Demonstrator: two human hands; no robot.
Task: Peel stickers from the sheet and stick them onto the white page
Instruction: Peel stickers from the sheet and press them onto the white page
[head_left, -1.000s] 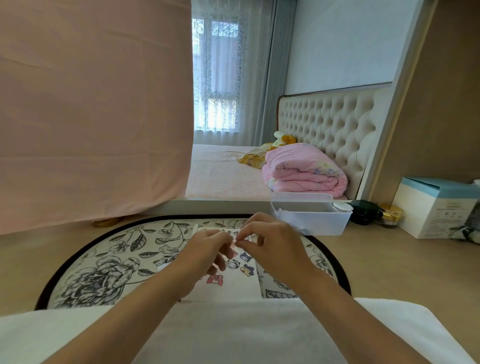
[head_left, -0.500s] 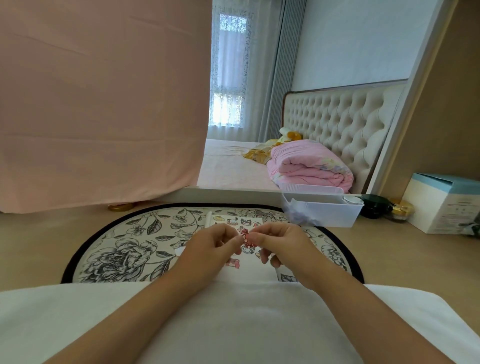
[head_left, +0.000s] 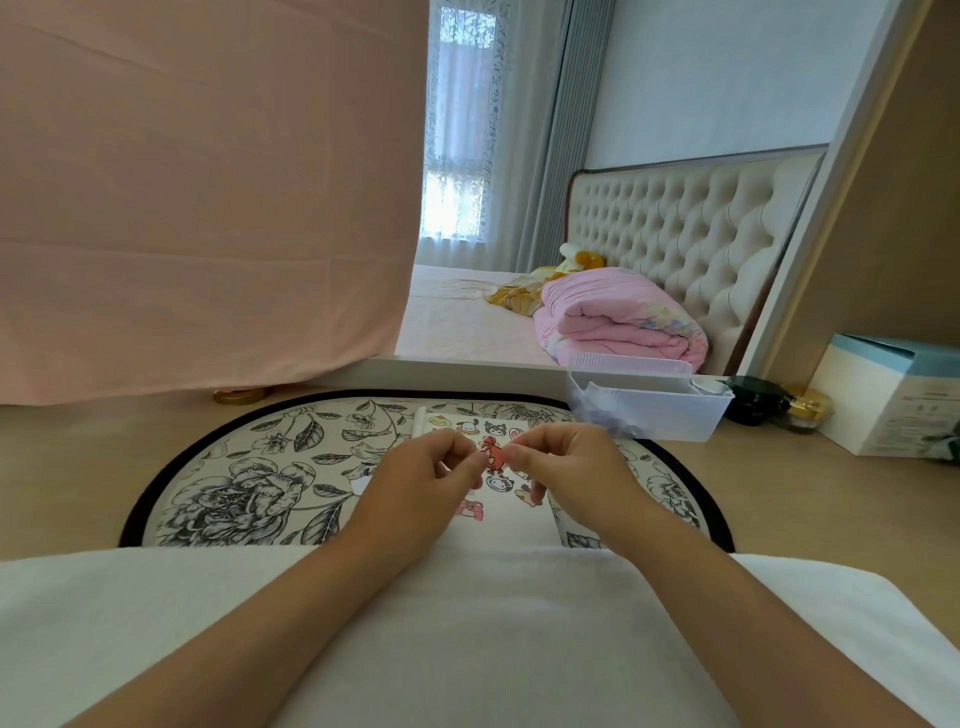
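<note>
Since a second ago both grips have lifted a little off the paper, and a red sticker (head_left: 491, 453) now shows between their fingertips where none could be seen. The left grip (head_left: 426, 480) pinches the sticker's left edge with thumb and forefinger, its other fingers curled under. The right grip (head_left: 566, 467) pinches the right edge the same way, so the sticker hangs between the two, above the white page (head_left: 511, 519).

That page lies directly beneath both grips, and cartoon stickers show on it beyond the fingertips and below the right grip. A white corner (head_left: 359, 486) pokes out just left of the left grip; whether it is the sticker sheet cannot be told.

Page and corner rest on a round floral mat (head_left: 234, 483) on the counter (head_left: 78, 467). Beyond and to the right of the right grip stands a clear plastic bin (head_left: 649, 415). A white cloth (head_left: 467, 634) lies under both forearms.
</note>
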